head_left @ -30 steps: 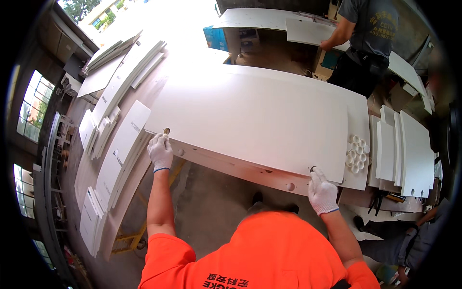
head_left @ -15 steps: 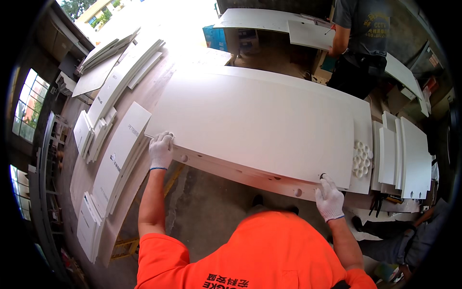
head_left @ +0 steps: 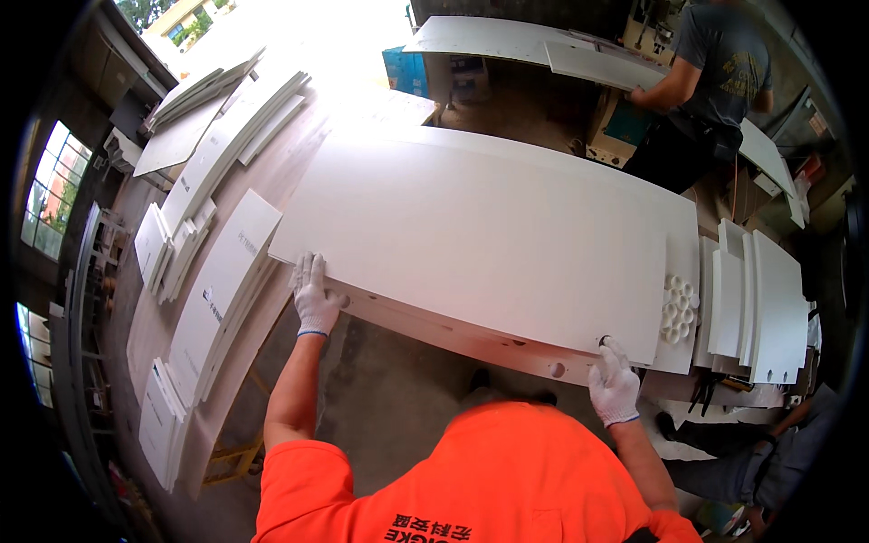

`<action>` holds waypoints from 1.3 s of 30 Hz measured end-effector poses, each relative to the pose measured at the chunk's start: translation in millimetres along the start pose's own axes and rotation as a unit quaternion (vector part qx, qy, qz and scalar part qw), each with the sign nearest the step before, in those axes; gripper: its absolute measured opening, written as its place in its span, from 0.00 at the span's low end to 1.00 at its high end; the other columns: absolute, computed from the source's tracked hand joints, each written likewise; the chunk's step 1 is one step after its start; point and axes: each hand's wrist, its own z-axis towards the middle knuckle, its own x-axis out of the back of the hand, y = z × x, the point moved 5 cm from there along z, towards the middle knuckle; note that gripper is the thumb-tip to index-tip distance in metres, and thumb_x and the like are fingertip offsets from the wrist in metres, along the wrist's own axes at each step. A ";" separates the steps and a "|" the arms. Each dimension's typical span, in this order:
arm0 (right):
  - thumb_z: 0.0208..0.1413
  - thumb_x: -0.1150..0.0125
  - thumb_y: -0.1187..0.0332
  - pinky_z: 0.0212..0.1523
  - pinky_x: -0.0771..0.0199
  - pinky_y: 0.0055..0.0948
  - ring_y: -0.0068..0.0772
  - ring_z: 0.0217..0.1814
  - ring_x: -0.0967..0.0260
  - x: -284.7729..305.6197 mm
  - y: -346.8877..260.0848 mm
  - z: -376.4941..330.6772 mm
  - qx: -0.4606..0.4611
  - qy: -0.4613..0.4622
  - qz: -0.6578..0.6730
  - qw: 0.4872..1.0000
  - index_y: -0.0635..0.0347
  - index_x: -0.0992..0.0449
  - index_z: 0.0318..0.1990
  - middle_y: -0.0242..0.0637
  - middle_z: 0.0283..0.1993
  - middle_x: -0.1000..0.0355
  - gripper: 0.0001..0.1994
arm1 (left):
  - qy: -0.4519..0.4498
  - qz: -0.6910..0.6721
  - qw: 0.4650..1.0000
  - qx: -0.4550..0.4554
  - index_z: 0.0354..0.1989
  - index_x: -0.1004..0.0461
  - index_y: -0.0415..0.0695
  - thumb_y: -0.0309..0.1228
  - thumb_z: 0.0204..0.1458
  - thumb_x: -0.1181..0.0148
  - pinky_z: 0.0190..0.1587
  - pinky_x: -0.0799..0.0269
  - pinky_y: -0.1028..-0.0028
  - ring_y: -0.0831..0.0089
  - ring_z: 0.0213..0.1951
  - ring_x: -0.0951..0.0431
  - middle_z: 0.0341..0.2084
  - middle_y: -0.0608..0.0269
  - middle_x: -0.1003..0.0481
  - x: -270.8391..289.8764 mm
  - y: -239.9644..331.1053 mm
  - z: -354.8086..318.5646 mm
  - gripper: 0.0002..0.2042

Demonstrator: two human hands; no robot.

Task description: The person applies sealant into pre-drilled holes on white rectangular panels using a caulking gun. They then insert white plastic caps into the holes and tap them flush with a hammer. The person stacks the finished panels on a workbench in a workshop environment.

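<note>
A large white panel [head_left: 489, 235] lies flat on a lower white board [head_left: 682, 249] in front of me. My left hand [head_left: 317, 299], in a white knit glove, rests at the panel's near left edge, fingers stretched out and fairly straight. At the near right corner, my gloved right hand [head_left: 615, 385] has bent fingers hooked over the edge. A small dark spot, either a hole or a fitting, shows by its fingertips; I cannot tell which. Round holes run along the near edge face below the panel.
White boards [head_left: 226, 281] lie stacked on the left table. White round caps [head_left: 679, 308] sit right of the panel, before more stacked boards [head_left: 774, 303]. A co-worker [head_left: 715, 81] handles a board at the back right. Another person's legs [head_left: 724, 452] show at lower right.
My left hand has loosened from the panel's corner and straightened its fingers, shifting slightly right and down. My right hand has dropped slightly. The co-worker at the back has moved right.
</note>
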 end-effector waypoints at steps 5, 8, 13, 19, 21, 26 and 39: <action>0.58 0.30 0.69 0.52 0.13 0.46 0.57 0.59 0.17 -5.3 -2.1 1.0 -0.014 -0.031 -0.054 0.998 0.62 0.23 0.62 0.54 0.67 0.23 0.24 | -0.029 0.068 0.997 -0.019 0.75 0.31 0.43 0.34 0.34 0.24 0.83 0.53 0.49 0.47 0.80 0.41 0.77 0.45 0.35 -3.1 -3.5 2.7 0.49; 0.58 0.31 0.68 0.49 0.12 0.47 0.57 0.56 0.16 -3.1 -4.1 3.1 0.020 -0.007 -0.043 0.999 0.63 0.23 0.63 0.55 0.67 0.23 0.25 | -0.022 0.073 0.997 0.002 0.75 0.32 0.43 0.34 0.34 0.24 0.83 0.55 0.50 0.47 0.80 0.42 0.76 0.46 0.35 -1.2 -0.5 3.0 0.50; 0.57 0.30 0.64 0.41 0.13 0.47 0.58 0.46 0.16 3.0 1.6 -0.1 0.085 0.000 -0.069 0.994 0.63 0.29 0.70 0.58 0.73 0.29 0.33 | -0.057 0.081 0.995 0.031 0.75 0.32 0.42 0.33 0.40 0.27 0.84 0.57 0.51 0.47 0.82 0.46 0.78 0.45 0.38 7.6 12.4 6.2 0.46; 0.59 0.34 0.59 0.31 0.16 0.48 0.49 0.28 0.17 -8.4 -17.0 -8.1 -0.030 -0.099 -0.198 0.975 0.64 0.32 0.74 0.61 0.80 0.38 0.36 | -0.047 0.052 0.994 0.088 0.77 0.35 0.41 0.27 0.43 0.32 0.85 0.62 0.51 0.46 0.83 0.49 0.79 0.45 0.40 -8.3 25.4 2.4 0.45; 0.61 0.33 0.54 0.29 0.17 0.47 0.45 0.23 0.19 -17.7 -20.0 -5.8 -0.014 -0.073 -0.224 0.972 0.66 0.33 0.74 0.63 0.80 0.39 0.38 | -0.015 0.061 0.994 0.094 0.78 0.37 0.40 0.24 0.44 0.34 0.85 0.63 0.51 0.47 0.83 0.49 0.79 0.46 0.40 -12.0 4.5 -7.2 0.44; 0.63 0.33 0.50 0.29 0.17 0.46 0.48 0.27 0.18 -13.7 -11.0 -14.0 -0.029 -0.013 -0.150 0.988 0.62 0.30 0.72 0.61 0.79 0.37 0.35 | -0.050 0.099 0.988 0.109 0.80 0.41 0.37 0.20 0.48 0.40 0.85 0.59 0.50 0.49 0.82 0.47 0.80 0.46 0.40 -13.3 35.7 0.7 0.43; 0.64 0.33 0.63 0.48 0.16 0.45 0.53 0.45 0.17 26.2 109.4 -187.5 -0.318 0.150 0.092 0.932 0.59 0.15 0.47 0.47 0.45 0.17 0.11 | -0.217 -0.303 0.926 0.064 0.73 0.33 0.32 0.25 0.51 0.38 0.78 0.42 0.53 0.41 0.75 0.36 0.73 0.36 0.35 -79.7 226.2 -230.0 0.35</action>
